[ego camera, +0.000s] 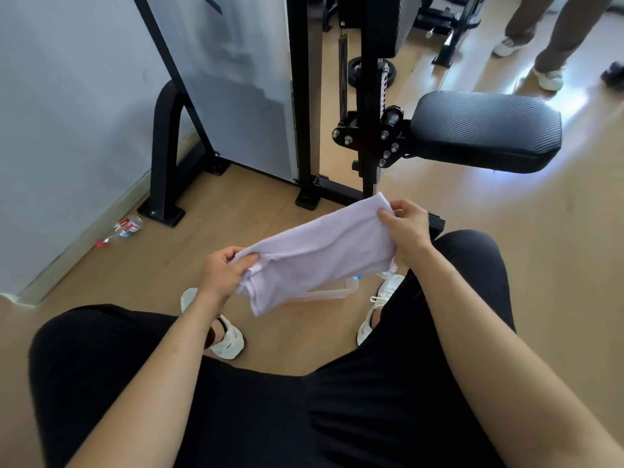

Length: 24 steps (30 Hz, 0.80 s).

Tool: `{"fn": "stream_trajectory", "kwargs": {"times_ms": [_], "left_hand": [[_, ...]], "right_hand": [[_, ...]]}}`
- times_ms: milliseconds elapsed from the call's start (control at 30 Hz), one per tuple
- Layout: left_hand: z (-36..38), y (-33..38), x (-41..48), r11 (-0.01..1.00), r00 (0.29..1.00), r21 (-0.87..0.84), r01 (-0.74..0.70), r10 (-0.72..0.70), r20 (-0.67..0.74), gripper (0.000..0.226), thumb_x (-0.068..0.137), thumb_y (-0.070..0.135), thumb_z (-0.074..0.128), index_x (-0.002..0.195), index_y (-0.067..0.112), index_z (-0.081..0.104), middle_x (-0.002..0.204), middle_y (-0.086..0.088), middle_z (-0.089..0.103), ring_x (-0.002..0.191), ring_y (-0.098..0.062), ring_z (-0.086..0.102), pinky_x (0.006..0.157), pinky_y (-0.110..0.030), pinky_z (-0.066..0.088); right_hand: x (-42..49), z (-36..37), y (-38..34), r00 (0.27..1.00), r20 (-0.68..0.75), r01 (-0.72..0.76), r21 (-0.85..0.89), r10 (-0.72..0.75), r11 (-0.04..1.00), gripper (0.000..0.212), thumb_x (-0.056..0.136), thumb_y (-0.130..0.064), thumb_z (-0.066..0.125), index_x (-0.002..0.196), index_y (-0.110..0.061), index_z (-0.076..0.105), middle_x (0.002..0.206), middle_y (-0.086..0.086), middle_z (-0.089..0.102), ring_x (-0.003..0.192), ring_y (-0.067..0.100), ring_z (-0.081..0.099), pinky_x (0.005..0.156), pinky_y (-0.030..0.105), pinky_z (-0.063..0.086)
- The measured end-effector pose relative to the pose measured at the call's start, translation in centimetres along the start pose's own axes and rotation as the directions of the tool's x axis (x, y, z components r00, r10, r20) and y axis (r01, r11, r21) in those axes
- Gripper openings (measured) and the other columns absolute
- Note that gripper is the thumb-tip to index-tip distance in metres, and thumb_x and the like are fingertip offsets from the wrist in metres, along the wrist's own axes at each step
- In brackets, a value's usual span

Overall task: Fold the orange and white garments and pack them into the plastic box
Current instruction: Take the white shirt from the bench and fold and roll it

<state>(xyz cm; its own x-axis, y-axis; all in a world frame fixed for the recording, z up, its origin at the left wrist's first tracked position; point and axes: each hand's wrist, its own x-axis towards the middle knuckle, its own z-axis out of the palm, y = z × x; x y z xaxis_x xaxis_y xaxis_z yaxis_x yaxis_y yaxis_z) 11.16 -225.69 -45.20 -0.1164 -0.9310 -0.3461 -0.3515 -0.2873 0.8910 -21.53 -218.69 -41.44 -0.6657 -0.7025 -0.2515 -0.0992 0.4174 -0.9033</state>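
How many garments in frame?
1: white garment, held by left hand and right hand over the plastic box. No orange one visible; may be hidden beneath.

Both bare forearms reach forward over the seated thighs, the left angled toward 1 o'clock and the right toward 11 o'clock. The left hand [223,273] pinches one end of the white garment [320,258] with curled fingers. The right hand [407,229], at 2 o'clock from the left, pinches the other end.
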Motion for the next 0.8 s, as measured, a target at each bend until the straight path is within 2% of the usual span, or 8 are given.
{"fn": "stream_trajectory", "kwargs": {"times_ms": [100,167,333,500,633,733,800], "left_hand": [[-0.3,0.6,0.0,0.998,1.000,-0.053,0.029,-0.029,-0.002,0.007,0.083,0.019,0.078,0.078,0.017,0.073,0.063,0.000,0.065,0.054,-0.015,0.057,0.050,-0.024,0.045],[-0.4,0.9,-0.2,0.995,0.999,-0.085,0.050,-0.049,0.014,0.007,0.083,0.019,0.079,0.080,0.017,0.074,0.065,-0.001,0.066,0.053,-0.013,0.059,0.049,-0.022,0.045],[-0.1,1.5,-1.1,0.980,0.994,-0.181,0.081,-0.066,0.085,0.008,0.084,0.016,0.078,0.088,0.011,0.073,0.070,-0.001,0.068,0.056,-0.012,0.060,0.049,-0.021,0.046],[0.8,2.0,-2.1,0.982,0.995,-0.183,0.049,-0.031,0.098,0.014,0.086,0.015,0.076,0.098,0.010,0.072,0.080,-0.001,0.072,0.066,-0.012,0.065,0.056,-0.026,0.052],[1.8,2.0,-2.9,0.984,0.992,-0.176,-0.020,0.041,0.120,0.032,0.074,0.024,0.081,0.103,0.013,0.072,0.092,-0.006,0.074,0.077,-0.015,0.069,0.062,-0.027,0.057],[2.2,2.0,-3.2,0.983,0.989,-0.175,-0.057,0.079,0.121,0.035,0.071,0.032,0.077,0.103,0.019,0.072,0.098,-0.008,0.076,0.087,-0.023,0.073,0.075,-0.042,0.060],[2.3,2.2,-3.3,0.977,0.987,-0.208,-0.057,0.086,0.138,0.035,0.069,0.037,0.075,0.101,0.023,0.073,0.101,-0.011,0.075,0.093,-0.029,0.072,0.084,-0.051,0.058]], "right_hand": [[-0.3,0.4,0.1,0.999,0.033,0.005,-0.013,-0.005,1.000,0.009,0.086,-0.021,0.069,0.094,-0.019,0.072,0.092,0.005,0.072,0.095,0.030,0.069,0.085,0.047,0.059],[-1.1,0.9,-0.2,0.999,0.035,0.029,-0.007,-0.029,1.000,0.008,0.085,-0.019,0.069,0.093,-0.019,0.072,0.092,0.003,0.072,0.096,0.029,0.069,0.084,0.044,0.058],[-4.0,3.2,-1.6,0.972,0.103,0.219,-0.049,-0.213,0.974,0.010,0.090,-0.013,0.070,0.098,-0.017,0.071,0.092,-0.003,0.071,0.086,0.014,0.066,0.078,0.030,0.057],[-7.5,6.4,-1.2,0.920,0.202,0.356,-0.071,-0.336,0.932,0.027,0.090,-0.008,0.070,0.114,-0.021,0.074,0.094,-0.014,0.072,0.079,-0.003,0.064,0.071,0.011,0.050],[-9.1,8.4,-0.5,0.906,0.299,0.332,-0.064,-0.300,0.941,0.025,0.090,-0.013,0.069,0.111,-0.025,0.077,0.095,-0.012,0.077,0.083,0.010,0.070,0.076,0.024,0.056],[-10.1,9.3,0.2,0.883,0.366,0.334,-0.053,-0.293,0.941,0.028,0.091,-0.013,0.068,0.113,-0.026,0.077,0.097,-0.009,0.078,0.085,0.012,0.072,0.081,0.035,0.060],[-10.5,9.6,0.5,0.869,0.388,0.351,-0.046,-0.307,0.935,0.029,0.092,-0.012,0.069,0.117,-0.024,0.076,0.101,-0.007,0.077,0.088,0.012,0.071,0.084,0.036,0.059]]}}
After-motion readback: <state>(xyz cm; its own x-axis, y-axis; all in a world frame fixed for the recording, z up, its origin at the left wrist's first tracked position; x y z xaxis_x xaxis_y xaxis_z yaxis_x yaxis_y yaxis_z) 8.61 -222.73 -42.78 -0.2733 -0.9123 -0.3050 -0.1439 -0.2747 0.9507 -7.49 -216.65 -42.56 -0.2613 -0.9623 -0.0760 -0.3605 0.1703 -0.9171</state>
